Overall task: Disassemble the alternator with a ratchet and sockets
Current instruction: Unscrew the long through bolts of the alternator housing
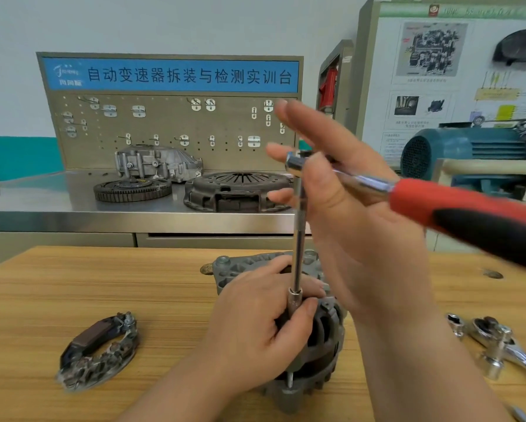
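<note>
While left hand (255,324) fingers (308,310) clamp extension bar (298,239) above alternator (322,339), right hand (362,239) thumb pins ratchet (468,208), fingers splayed behind.

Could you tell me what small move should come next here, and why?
Probably another loosening swing of the ratchet. The right hand holds it atop the upright extension, the left hand pinches the socket, and the bolt shows bare above the alternator, seemingly partly out, not free.
</note>
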{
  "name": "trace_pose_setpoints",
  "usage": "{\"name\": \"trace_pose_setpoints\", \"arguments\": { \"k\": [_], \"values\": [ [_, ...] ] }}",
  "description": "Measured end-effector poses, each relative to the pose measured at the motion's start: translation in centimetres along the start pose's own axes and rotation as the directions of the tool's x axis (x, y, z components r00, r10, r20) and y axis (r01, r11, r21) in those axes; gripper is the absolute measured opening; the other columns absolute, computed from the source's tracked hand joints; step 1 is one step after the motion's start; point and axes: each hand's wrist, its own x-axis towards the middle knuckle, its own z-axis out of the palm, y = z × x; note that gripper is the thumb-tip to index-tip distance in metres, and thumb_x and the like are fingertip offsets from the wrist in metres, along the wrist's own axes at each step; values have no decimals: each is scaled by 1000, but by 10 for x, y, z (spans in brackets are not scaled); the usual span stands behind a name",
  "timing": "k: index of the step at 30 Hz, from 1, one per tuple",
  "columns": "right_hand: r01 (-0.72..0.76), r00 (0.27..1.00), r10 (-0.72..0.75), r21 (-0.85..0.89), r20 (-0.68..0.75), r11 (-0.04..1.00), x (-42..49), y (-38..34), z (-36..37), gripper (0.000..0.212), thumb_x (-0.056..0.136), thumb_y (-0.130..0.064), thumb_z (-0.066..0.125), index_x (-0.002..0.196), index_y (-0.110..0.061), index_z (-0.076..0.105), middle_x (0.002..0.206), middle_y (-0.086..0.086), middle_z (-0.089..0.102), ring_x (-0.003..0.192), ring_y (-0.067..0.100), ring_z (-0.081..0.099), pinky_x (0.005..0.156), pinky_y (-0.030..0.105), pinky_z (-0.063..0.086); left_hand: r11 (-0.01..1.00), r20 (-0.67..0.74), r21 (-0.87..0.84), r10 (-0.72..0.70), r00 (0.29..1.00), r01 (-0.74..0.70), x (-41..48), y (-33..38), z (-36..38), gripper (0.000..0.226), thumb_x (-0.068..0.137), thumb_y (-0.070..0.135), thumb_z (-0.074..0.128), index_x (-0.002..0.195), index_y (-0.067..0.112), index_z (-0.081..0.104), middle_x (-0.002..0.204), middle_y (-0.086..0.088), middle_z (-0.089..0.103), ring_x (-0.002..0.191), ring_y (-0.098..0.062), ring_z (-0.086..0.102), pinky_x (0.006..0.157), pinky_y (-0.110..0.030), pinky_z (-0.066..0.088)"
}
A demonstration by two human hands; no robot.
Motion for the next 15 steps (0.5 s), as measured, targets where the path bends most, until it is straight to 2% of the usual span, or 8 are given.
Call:
{"name": "trace_pose_setpoints", "arguments": {
  "k": [1,3,5,7,8,11,13,15],
  "values": [
    [-42,998,43,-37,36,998,5,1,3,28,97,-25,54,124,-34,57,134,-12,57,129,15,52,103,47,45,1000,-1,18,2,1000,-2,1,0,-1,35,89,26,43,77,58,34,76,39,48,75,15,46,63,-7,29],
    [-199,979,198,29,39,980,12,2,6,25,102,-16,44,123,-19,56,126,-7,63,121,8,58,102,31,46,1000,3,22,6,1000,-6,1,1,0,36,92,28,41,75,59,34,71,36,43,71,14,43,60,-8,24],
    [-189,981,193,231,4,954,11,4,5,25,101,-28,39,114,-22,59,110,-9,70,102,6,67,93,27,50,1000,5,-21,22,1000,-22,-1,0,0,28,96,35,37,73,50,37,71,32,42,72,12,43,60,-14,26],
    [-237,964,267,464,-1,854,3,6,0,44,94,-49,36,120,-21,56,112,-5,71,94,16,72,88,32,54,999,-11,-43,27,1000,-27,-1,0,1,31,100,44,31,70,36,36,74,33,43,78,16,45,60,-14,27],
    [-245,958,286,513,0,822,-3,6,-3,53,91,-54,34,124,-18,54,110,-1,73,90,22,73,84,32,55,999,-15,-45,25,1000,-26,-1,-1,1,33,100,44,30,69,34,35,72,32,44,81,18,45,60,-14,27],
    [-266,952,305,455,-13,850,-2,9,1,55,84,-54,36,122,-21,56,98,3,75,85,24,73,79,31,57,999,-41,-33,13,999,-15,-3,-3,5,33,95,32,39,63,22,39,64,17,44,76,16,44,58,-20,30],
    [-189,974,223,379,-48,906,-2,7,3,40,86,-50,46,115,-29,62,106,2,74,94,21,69,83,31,54,999,-59,-46,7,998,-10,-4,-5,5,27,92,27,42,66,27,38,65,16,45,71,8,44,55,-25,36],
    [-92,991,113,252,-69,963,-3,2,1,27,87,-38,61,113,-34,66,119,-4,69,112,18,62,89,36,50,998,-60,-56,12,998,-15,-3,-4,5,25,92,26,42,69,34,38,72,23,48,72,6,46,58,-28,41]
  ]
}}
